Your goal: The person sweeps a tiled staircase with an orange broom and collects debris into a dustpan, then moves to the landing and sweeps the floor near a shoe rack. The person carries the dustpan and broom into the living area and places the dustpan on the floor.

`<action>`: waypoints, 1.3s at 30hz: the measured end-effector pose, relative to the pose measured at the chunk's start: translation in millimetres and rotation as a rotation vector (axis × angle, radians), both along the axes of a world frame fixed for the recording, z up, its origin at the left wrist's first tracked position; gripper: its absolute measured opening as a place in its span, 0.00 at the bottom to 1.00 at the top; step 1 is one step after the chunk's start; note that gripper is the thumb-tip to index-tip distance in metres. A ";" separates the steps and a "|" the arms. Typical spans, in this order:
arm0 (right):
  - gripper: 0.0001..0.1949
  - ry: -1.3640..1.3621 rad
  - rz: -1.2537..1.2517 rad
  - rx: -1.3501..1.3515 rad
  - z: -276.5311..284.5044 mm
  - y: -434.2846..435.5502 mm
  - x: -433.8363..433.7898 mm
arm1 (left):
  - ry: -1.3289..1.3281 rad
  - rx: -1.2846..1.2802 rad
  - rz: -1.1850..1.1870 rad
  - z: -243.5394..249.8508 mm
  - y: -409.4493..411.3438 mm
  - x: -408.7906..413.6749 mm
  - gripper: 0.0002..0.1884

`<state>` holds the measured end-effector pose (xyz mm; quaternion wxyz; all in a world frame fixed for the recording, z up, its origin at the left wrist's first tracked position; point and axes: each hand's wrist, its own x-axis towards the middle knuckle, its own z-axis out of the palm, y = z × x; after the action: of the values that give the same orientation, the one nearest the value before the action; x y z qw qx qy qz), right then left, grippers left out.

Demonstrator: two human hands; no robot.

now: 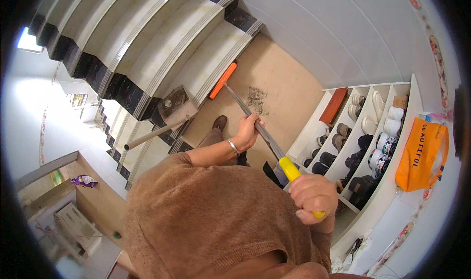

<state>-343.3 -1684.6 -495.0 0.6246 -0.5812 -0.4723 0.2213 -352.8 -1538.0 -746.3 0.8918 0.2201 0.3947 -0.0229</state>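
Note:
A broom with a metal pole (270,143) runs diagonally in front of me. My left hand (248,132), with a bracelet at the wrist, grips the middle of the pole. My right hand (314,198) is closed around the yellow handle grip (289,168) at the upper end. The orange broom head (223,80) rests on the floor along the foot of the lowest stair; its bristles are hidden. Right of it, dark loose dirt (256,100) lies scattered on the beige tiles. A long-handled dustpan (179,104) holding dirt stands by the stair's left end.
The dustpan's tube handle (158,133) sticks out leftward. Stairs (184,47) with black edging rise at upper left, and more steps lie at left. A white shoe rack (382,194) holds many shoes at right, beside an orange bag (419,154). My shoe (220,122) is near the dustpan.

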 end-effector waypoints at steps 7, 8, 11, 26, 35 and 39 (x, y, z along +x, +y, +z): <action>0.11 -0.176 -0.269 -0.023 -1.0 5.5 -6.9 | -0.163 -0.006 -0.172 -14.5 -8.2 60.6 0.04; 0.10 -0.235 -0.324 -0.062 -9.9 5.6 -6.8 | -0.205 -0.007 -0.238 -21.3 -15.6 82.1 0.05; 0.09 -0.295 -0.277 -0.068 -54.9 17.8 17.4 | -0.196 0.120 -0.184 -58.0 15.4 123.5 0.06; 0.38 1.167 -0.615 -0.485 -56.8 -62.1 -35.9 | 0.393 0.397 -0.400 -129.9 139.7 -133.1 0.20; 0.36 1.363 -0.527 -0.969 -224.7 -85.0 34.4 | 0.435 0.638 0.665 -122.5 265.1 -275.4 0.17; 0.36 1.095 -0.594 -1.130 -344.0 -57.3 74.1 | 0.282 0.537 0.772 -52.9 285.4 -243.8 0.28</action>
<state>-269.2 -1742.0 -839.0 0.4127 -0.7172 0.2519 0.5018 -596.5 -1252.6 -799.3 0.6847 0.2746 0.5565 0.3822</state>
